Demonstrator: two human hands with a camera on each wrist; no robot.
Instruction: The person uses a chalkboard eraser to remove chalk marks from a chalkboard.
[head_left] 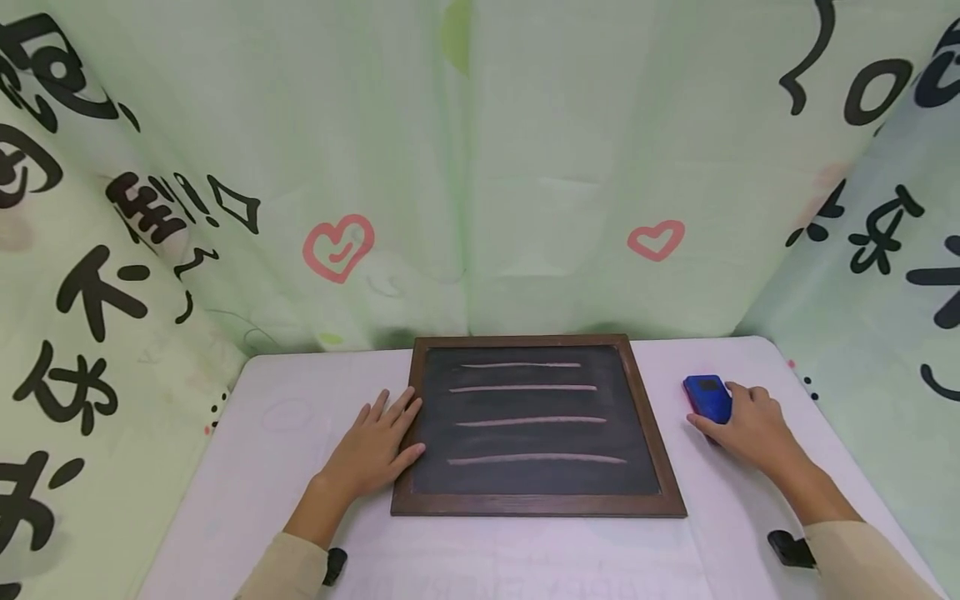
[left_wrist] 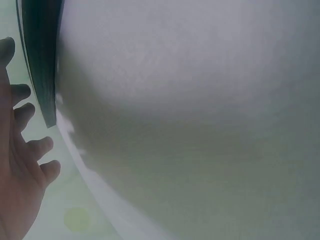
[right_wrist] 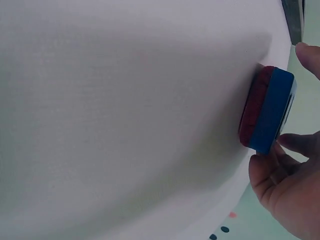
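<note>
A dark chalkboard (head_left: 536, 425) in a brown wooden frame lies flat on the white table (head_left: 270, 467), with several pale chalk lines drawn across it. My left hand (head_left: 378, 446) rests flat on the table with straight fingers touching the board's left frame edge; the left wrist view shows that hand (left_wrist: 20, 165) beside the board's edge (left_wrist: 42, 60). To the right of the board, my right hand (head_left: 750, 425) grips a blue eraser (head_left: 707, 397) that sits on the table. In the right wrist view the eraser (right_wrist: 270, 112) has a red felt underside, pinched between thumb and fingers (right_wrist: 290, 185).
Pale green printed cloth (head_left: 465, 167) walls in the table at the back and both sides. The table's right edge runs close past the eraser. Black wrist straps (head_left: 791, 550) sit on both forearms near the front edge.
</note>
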